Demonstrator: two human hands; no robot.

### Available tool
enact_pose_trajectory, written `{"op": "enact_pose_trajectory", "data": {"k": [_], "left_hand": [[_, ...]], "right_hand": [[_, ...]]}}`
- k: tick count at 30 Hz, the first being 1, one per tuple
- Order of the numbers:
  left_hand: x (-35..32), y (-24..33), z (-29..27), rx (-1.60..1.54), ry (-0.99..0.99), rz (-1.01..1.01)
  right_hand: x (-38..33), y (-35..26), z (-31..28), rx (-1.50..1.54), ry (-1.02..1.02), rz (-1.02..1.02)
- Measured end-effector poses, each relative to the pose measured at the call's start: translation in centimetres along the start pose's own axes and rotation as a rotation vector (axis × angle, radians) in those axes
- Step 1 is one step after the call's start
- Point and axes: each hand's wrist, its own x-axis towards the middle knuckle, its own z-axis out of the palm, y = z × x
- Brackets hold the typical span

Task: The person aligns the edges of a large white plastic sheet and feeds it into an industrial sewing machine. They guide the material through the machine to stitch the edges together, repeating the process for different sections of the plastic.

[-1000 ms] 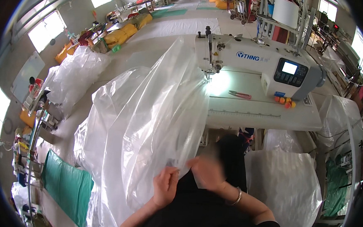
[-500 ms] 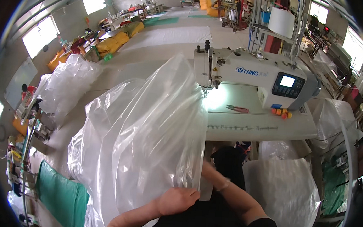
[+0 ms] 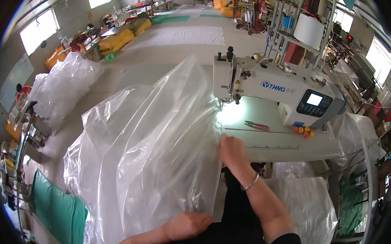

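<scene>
So this looks like the lining-up stage: a big clear plastic sheet (image 3: 149,150) is draped off the left side of the sewing table (image 3: 283,147) and billows up toward the needle of the white industrial sewing machine (image 3: 273,88). The right hand (image 3: 230,150) is pinching the sheet's edge at the table's front lip, grip closed on the plastic. The left hand (image 3: 188,225) holds the same edge lower down near the lap, grip narrow on it too. My guess is the edge is being pulled straight between both hands, so the next move needs that edge kept taut and fed flat under the needle.

Count: one machine, one sheet in hand, one pair of pink-handled snips (image 3: 257,125), a few small orange balls (image 3: 304,131), one bracelet (image 3: 250,183).
</scene>
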Motion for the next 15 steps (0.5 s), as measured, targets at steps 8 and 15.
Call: {"op": "enact_pose_trajectory", "data": {"k": [8,15], "left_hand": [[1.5,-4.2,1.3,0.002,0.106,-0.066],[4.1,-7.1,1.9,-0.152,0.261,-0.199]], "right_hand": [[1.5,0.4,-0.2,0.096,0.042,0.027],[3.4,0.7,0.7,0.168,0.104,0.064]]}}
